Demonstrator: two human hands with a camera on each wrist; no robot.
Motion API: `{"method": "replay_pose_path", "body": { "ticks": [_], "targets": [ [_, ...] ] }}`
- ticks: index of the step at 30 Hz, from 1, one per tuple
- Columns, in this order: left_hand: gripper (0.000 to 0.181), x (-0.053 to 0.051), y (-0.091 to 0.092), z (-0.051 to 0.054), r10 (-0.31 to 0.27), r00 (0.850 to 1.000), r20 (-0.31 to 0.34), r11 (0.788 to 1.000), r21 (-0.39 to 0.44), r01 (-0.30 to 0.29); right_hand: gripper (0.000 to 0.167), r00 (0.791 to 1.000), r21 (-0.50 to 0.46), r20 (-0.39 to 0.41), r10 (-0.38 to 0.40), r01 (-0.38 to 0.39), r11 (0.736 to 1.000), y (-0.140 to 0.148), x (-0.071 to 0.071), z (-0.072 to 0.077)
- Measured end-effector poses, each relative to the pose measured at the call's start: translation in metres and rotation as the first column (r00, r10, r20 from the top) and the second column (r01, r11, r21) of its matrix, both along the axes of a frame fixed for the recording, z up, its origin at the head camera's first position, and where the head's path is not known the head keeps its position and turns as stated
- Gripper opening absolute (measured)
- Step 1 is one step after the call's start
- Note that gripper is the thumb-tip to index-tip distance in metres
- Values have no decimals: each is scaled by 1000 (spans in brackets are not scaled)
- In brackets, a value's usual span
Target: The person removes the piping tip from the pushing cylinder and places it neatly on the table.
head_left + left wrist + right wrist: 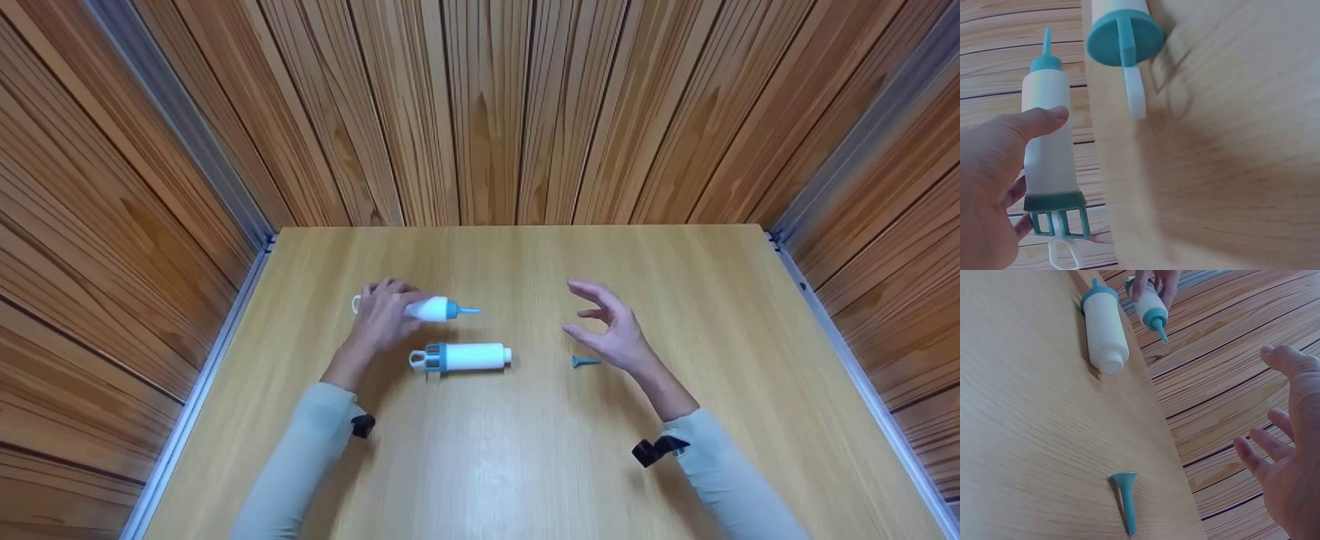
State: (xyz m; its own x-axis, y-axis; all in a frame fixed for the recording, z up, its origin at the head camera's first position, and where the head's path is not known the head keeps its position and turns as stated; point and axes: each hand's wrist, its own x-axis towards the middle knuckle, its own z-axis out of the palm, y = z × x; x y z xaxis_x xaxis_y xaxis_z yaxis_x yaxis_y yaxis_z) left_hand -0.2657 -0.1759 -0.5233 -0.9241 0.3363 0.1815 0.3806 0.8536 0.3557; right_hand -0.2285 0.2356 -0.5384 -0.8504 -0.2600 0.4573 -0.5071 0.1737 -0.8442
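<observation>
My left hand [381, 319] grips a white icing syringe [430, 309] above the table, thumb along its barrel. Its teal nozzle [1160, 329] points right, and its ring-ended plunger [1065, 253] sticks out behind the teal collar. Nearer to me, a second white syringe [475, 356] lies on its side, ring handle to the left; the neck [1111, 363] at its other end is bare. A loose teal nozzle [585, 361] lies to the right, its wide end facing left. Over and just beyond it hovers my right hand [619, 334], fingers spread and loosely bent, holding nothing.
Everything lies on a light wooden table [517, 262]. Wood-panelled walls [487, 112] stand behind it and at both sides. Metal rails [832, 330] run along the side edges. A dark strap [656, 451] hangs from the right sleeve.
</observation>
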Motion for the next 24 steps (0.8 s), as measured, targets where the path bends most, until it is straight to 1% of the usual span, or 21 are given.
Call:
{"method": "replay_pose_path", "body": {
  "ticks": [4,10,16,24],
  "targets": [
    [42,2,5,4,-16,1000,7,1000,23,16,67,1000,-15,-12,4,-4,1000,-2,1,-1],
    [42,6,11,8,-48,999,-20,998,43,49,67,1000,-37,-28,12,-13,999,-5,4,-2],
    [43,10,17,13,-65,997,-33,995,74,67,67,999,-51,-30,22,-23,998,-5,6,-3],
    [42,17,27,17,-108,988,-113,989,89,118,67,999,-48,-33,18,-20,999,-4,9,-4]
  ]
}}
